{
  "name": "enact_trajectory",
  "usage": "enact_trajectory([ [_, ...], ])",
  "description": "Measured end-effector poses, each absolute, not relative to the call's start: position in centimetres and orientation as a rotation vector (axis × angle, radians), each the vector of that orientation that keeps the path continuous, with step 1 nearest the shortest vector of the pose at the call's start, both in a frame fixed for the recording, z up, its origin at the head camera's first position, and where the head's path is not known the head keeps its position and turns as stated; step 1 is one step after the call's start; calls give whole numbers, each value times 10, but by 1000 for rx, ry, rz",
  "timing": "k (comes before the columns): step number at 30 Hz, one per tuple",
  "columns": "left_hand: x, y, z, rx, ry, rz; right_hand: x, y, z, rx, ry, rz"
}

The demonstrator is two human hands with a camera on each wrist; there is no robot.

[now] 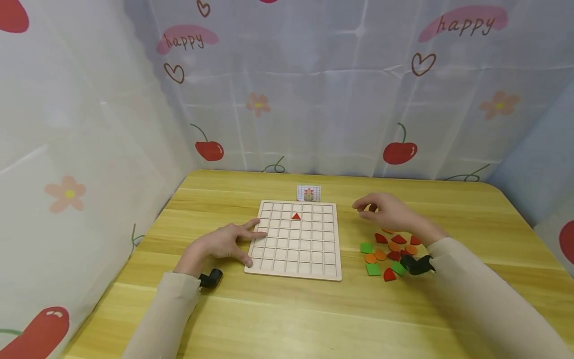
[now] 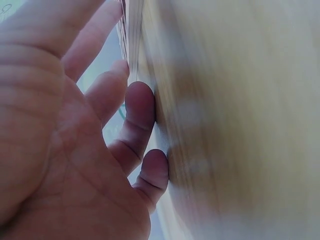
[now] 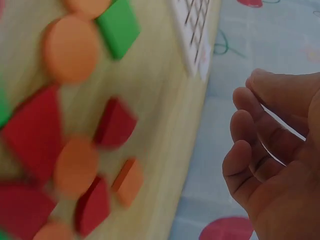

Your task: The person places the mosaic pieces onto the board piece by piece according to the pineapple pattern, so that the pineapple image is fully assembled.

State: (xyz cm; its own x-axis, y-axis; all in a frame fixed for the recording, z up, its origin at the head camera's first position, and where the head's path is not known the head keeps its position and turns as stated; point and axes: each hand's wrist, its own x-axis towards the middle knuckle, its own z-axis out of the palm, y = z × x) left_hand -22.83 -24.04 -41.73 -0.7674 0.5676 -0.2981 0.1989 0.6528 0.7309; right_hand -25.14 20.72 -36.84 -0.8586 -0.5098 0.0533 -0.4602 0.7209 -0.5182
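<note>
A pale wooden grid board (image 1: 287,245) lies flat on the table, with one red triangle piece (image 1: 296,217) in a cell near its far edge. My left hand (image 1: 226,241) rests at the board's left edge, its fingers spread and touching the rim. In the left wrist view, two fingertips (image 2: 155,165) touch the tabletop. Above the table, right of the board, my right hand (image 1: 387,212) hovers with fingers bent. Its thumb and index tips are close together, and nothing shows between them. Loose red, orange and green pieces (image 1: 373,269) lie below that hand, partly hidden by the wrist.
A small picture card (image 1: 309,193) stands or lies just beyond the board's far edge. Black wrist devices (image 1: 417,265) sit on both cuffs. The wooden table (image 1: 287,319) is bordered by printed curtains (image 1: 314,99) at the back and sides.
</note>
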Motion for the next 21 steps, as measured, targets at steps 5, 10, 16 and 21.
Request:
enact_trajectory([
  [5,-228,-240,-418,598,2359,964,-243,241,-377,-738,2847,-792],
  [10,-228,-240,-417,604,2365,958,-234,269,-384,-663,2832,-815],
  [16,-228,-241,-418,604,2369,952,-226,299,-396,-661,2839,-810],
  [21,-229,-242,-419,608,2365,960,-220,319,-406,-743,2835,-719],
])
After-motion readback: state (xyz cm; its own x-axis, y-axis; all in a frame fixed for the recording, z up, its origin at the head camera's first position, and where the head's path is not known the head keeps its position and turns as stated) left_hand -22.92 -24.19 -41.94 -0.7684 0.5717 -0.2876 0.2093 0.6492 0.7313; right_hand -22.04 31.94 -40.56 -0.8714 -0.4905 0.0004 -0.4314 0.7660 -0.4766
